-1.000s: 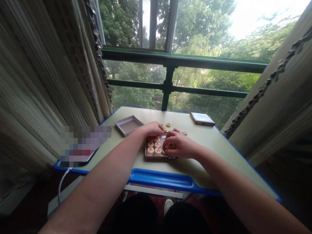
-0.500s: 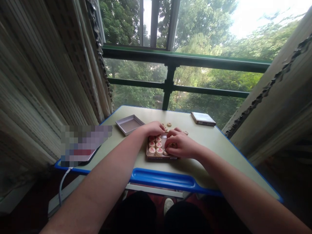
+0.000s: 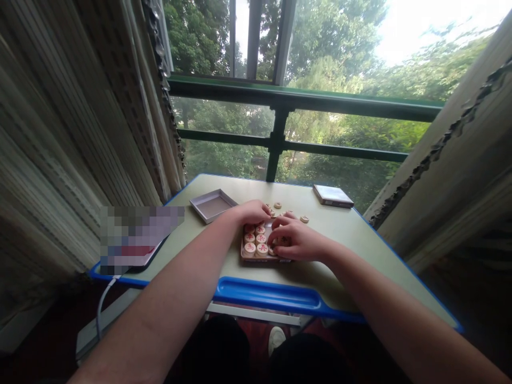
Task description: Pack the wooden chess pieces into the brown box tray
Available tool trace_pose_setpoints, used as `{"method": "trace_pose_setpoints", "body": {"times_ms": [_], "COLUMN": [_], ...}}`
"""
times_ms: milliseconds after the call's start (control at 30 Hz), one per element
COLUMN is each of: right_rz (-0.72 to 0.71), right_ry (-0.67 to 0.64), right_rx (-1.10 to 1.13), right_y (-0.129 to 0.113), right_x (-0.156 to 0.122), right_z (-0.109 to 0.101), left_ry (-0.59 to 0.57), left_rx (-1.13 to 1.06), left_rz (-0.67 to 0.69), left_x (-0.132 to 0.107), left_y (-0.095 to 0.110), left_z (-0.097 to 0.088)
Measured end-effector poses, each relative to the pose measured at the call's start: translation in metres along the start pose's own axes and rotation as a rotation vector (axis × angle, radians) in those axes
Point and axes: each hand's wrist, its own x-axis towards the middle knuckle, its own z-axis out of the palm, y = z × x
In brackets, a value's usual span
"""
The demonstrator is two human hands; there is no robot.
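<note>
A shallow box on the table holds round wooden Chinese chess pieces with red characters, set in rows at its left side. My right hand is over the box's right part, its fingers bent down and closed around a piece that is mostly covered. Other pieces show partly under its fingers. At the box's far left edge is my left hand, palm down with fingertips together beside loose pieces; whatever they pinch is hidden. More loose pieces lie beyond the box, one loose piece farther right.
An open box lid lies on the table at the back left. A flat closed box is at the back right. At the left edge is a blurred-out device with a white cable. Curtains and a railed window surround the table.
My right hand has shifted slightly to the left over the box, its fingers spread a little differently. My left hand has hardly moved.
</note>
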Motion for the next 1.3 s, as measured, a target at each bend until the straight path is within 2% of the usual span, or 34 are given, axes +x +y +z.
{"method": "trace_pose_setpoints", "body": {"times_ms": [300, 567, 933, 1100, 1300], "right_rz": [0.028, -0.014, 0.002, -0.032, -0.027], "right_ry": [0.061, 0.013, 0.114, 0.050, 0.053], "right_rx": [-0.067, -0.030, -0.050, -0.039, -0.035], "right_y": [0.0035, 0.0008, 0.0056, 0.0058, 0.0060], "right_x": [0.0002, -0.0010, -0.0051, -0.0061, -0.0054], "right_z": [0.0021, -0.0025, -0.0010, -0.0028, -0.0007], "left_ry": [-0.014, -0.029, -0.036, -0.026, -0.016], "left_rx": [-0.023, -0.027, -0.041, -0.067, -0.058], "left_rz": [-0.006, -0.022, -0.030, -0.032, -0.024], "left_x": [0.0058, 0.0007, 0.0012, 0.0058, 0.0046], "left_y": [-0.0065, 0.0001, -0.0009, -0.0047, -0.0032], "left_z": [0.0002, 0.0004, 0.0018, 0.0023, 0.0019]}}
